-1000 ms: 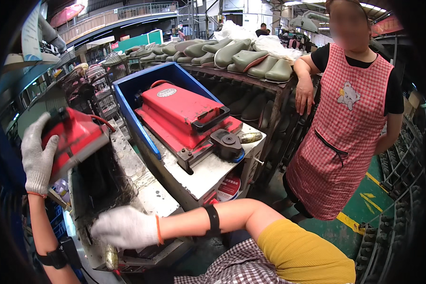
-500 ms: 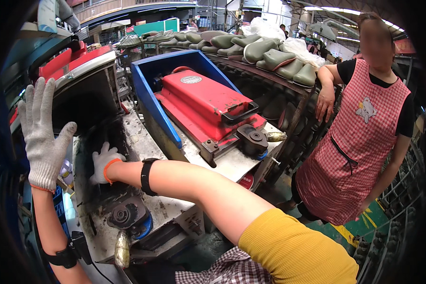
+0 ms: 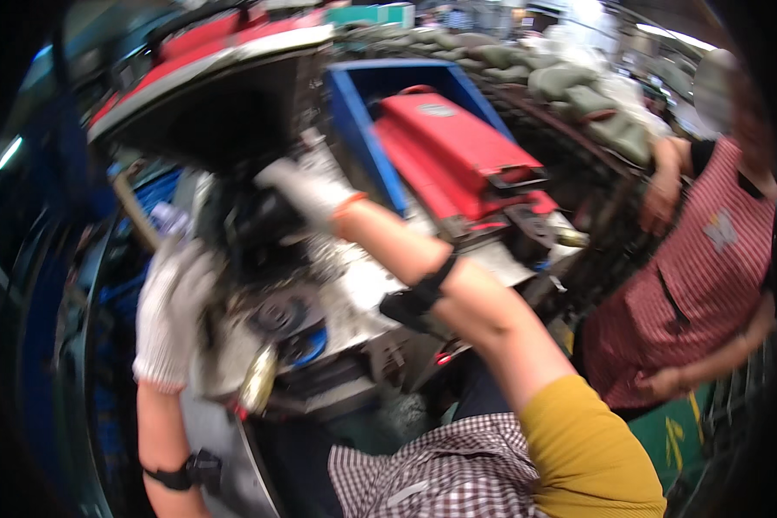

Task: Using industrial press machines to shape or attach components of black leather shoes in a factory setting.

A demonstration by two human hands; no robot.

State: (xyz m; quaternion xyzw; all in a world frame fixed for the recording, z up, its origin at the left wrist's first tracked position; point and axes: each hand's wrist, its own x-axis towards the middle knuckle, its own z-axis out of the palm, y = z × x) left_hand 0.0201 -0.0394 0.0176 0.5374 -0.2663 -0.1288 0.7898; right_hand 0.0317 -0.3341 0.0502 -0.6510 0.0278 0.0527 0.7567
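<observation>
Both of my hands wear white knitted gloves, and motion smears them. My right hand (image 3: 306, 194), with an orange cuff, reaches over the far right part of a dark machine bed; its fingertips are at a black shape (image 3: 268, 220) that I cannot make out. My left hand (image 3: 177, 298) is low at the bed's left side; what its fingers touch is blurred. Above the bed stands the machine's raised lid (image 3: 211, 116), dark inside with a red and white top. A round dark knob-like part (image 3: 285, 312) and a gold-wrapped handle (image 3: 257, 380) sit at the near edge.
To the right is a second machine with a red cover (image 3: 462, 142) in a blue frame (image 3: 363, 138). Green clogs (image 3: 570, 91) lie heaped on a rack behind it. A co-worker in a red checked apron (image 3: 665, 293) stands at the right, one arm on the rack.
My left hand has come down from beside the raised lid, where its fingers were spread, to the bed's side. My right hand has lifted from the bed's middle toward its far right. The view has shifted.
</observation>
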